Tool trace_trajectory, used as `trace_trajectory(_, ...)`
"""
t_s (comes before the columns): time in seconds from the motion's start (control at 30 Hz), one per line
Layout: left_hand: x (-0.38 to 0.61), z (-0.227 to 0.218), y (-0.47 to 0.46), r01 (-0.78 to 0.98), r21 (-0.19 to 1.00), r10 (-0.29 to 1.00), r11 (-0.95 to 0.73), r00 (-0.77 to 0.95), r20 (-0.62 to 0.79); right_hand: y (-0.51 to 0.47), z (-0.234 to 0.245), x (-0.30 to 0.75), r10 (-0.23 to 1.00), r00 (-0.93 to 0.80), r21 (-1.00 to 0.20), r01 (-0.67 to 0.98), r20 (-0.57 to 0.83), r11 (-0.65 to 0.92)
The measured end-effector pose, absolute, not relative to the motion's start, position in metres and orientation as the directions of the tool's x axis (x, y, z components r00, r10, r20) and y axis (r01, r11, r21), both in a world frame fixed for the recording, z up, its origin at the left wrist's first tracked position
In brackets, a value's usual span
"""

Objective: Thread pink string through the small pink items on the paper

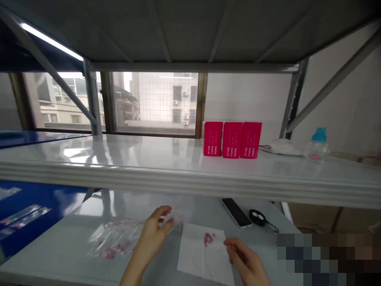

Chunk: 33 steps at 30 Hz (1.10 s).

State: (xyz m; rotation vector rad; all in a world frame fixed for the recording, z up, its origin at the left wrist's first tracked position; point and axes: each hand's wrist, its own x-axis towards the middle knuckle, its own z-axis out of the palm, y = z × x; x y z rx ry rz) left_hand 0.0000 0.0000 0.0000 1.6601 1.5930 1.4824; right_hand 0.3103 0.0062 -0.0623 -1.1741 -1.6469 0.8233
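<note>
In the head view my left hand (157,227) curls its thumb and fingers around a small clear plastic zip bag (177,218) with a red line near its mouth. A white paper napkin (193,254) lies flat between my hands. On it sits a small cluster of dark pink pieces (209,238). My right hand (244,260) is at the napkin's right edge, thumb and fingers drawn together; whether a small piece is between them is too blurred to see. Left of my left hand lies a pile of clear bags (114,240) with pink pieces inside.
A phone (237,212) and a round black item with a strap (258,217) lie behind the napkin. The shelf above (149,155) bears pink boxes (231,140), a folded cloth (281,147) and a blue-capped bottle (318,146). More bags (25,216) lie on a blue surface at left.
</note>
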Motion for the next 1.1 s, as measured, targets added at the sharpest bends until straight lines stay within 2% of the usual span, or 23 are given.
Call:
trace_trajectory(0.03, 0.000, -0.013, 0.026, 0.536, 0.808, 0.886, -0.243, -0.217, 0.410, 0.022, -0.052, 0.303, 0.925, -0.181, -0.861, 0.340, 0.333, 0.377)
trace_trajectory(0.1, 0.003, -0.036, 0.060, 0.566, 0.792, 0.899, -0.228, -0.189, 0.394, 0.051, -0.043, 0.290, 0.896, -0.275, -0.805, 0.402, 0.349, 0.437)
trace_trajectory(0.27, 0.010, -0.064, 0.062, 0.660, 0.695, 0.865, -0.283, -0.136, 0.482, 0.077, -0.084, 0.284, 0.865, -0.222, -0.633, 0.604, 0.451, 0.485)
trace_trajectory(0.37, 0.007, -0.072, 0.048, 0.741, 0.627, 0.819, -0.241, -0.192, 0.541, 0.065, -0.100, 0.291, 0.857, -0.263, -0.591, 0.633, 0.443, 0.500)
trace_trajectory(0.53, 0.004, -0.082, 0.049, 0.850, 0.494, 0.818, -0.182, -0.148, 0.556, 0.051, -0.086, 0.292, 0.828, -0.397, -0.539, 0.630, 0.395, 0.559)
trace_trajectory(0.63, 0.003, -0.085, 0.057, 0.915, 0.396, 0.861, -0.074, -0.142, 0.489, 0.050, -0.081, 0.286, 0.823, -0.426, -0.513, 0.645, 0.375, 0.567)
trace_trajectory(0.77, 0.003, -0.083, 0.065, 0.946, 0.311, 0.943, 0.091, -0.182, 0.279, 0.049, -0.085, 0.282, 0.824, -0.431, -0.483, 0.668, 0.369, 0.566)
trace_trajectory(0.87, 0.006, -0.078, 0.070, 0.955, 0.266, 0.970, 0.131, -0.179, 0.167, 0.050, -0.087, 0.284, 0.829, -0.411, -0.462, 0.693, 0.378, 0.554)
trace_trajectory(1.1, 0.015, -0.072, 0.080, 0.959, 0.245, 0.974, 0.140, -0.179, 0.140, 0.052, -0.090, 0.286, 0.843, -0.413, -0.456, 0.711, 0.345, 0.535)
